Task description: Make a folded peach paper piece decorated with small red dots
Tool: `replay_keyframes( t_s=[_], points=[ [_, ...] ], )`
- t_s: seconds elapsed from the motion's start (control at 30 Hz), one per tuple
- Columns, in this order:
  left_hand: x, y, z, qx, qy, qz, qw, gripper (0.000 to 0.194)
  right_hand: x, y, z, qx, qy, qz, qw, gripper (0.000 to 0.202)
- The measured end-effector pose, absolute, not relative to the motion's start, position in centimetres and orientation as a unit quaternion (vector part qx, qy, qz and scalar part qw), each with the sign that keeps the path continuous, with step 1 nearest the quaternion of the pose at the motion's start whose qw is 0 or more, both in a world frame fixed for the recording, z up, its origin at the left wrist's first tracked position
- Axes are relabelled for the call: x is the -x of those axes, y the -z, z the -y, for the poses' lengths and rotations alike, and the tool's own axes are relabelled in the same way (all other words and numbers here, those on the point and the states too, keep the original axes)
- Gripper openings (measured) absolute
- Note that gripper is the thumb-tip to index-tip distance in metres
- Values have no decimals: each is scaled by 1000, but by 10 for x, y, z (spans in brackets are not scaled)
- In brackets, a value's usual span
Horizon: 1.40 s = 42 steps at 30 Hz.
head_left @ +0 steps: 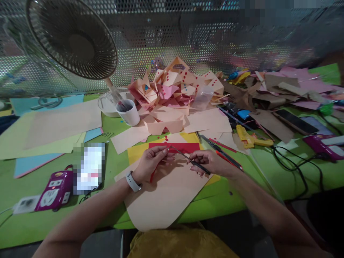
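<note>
My left hand (154,159), with a pale watch on its wrist, is closed in a pinch. A narrow red paper strip (152,176) shows below its palm. My right hand (202,161) is closed around black-handled scissors (200,167); their thin metal blades point left and reach my left fingertips. Whether the blades touch the strip is too small to tell. Under both hands lies a large peach paper sheet (166,200). Just behind them is a red paper piece (185,147) on yellow paper (137,153). Small red paper bits (166,139) lie beyond it.
Peach folded papers (172,87) pile at the back. A white cup (129,113) stands by a fan (77,44). A phone (91,166) and purple power strip (55,190) lie left. Right are a box cutter (215,145), yellow glue gun (249,139) and black cables (298,172).
</note>
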<state>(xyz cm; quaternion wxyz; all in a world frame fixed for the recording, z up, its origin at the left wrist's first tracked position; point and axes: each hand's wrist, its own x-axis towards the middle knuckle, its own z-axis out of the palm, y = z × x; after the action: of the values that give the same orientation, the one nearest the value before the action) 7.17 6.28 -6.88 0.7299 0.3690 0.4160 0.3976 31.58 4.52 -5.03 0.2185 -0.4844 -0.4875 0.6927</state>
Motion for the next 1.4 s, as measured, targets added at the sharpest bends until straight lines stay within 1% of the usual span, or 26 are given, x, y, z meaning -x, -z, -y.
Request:
replay_keyframes(
  t_s=[0.2,0.63,0.93,1.2,1.4],
  points=[
    [-73,68,-62,-380,-388,-407,735,39,-314,53,-44,488,-692,489,209,56],
    [-73,69,-62,-382,-382,-413,733,42,-314,53,-45,484,-692,495,203,55],
    [-73,69,-62,-380,-382,-414,734,44,-314,55,-44,493,-690,487,208,54],
    [-72,67,-62,-376,-371,-424,736,41,-314,51,-46,482,-693,482,234,54],
    [-72,68,-62,-377,-373,-420,737,39,-316,55,-46,483,-692,484,231,52]
  ],
)
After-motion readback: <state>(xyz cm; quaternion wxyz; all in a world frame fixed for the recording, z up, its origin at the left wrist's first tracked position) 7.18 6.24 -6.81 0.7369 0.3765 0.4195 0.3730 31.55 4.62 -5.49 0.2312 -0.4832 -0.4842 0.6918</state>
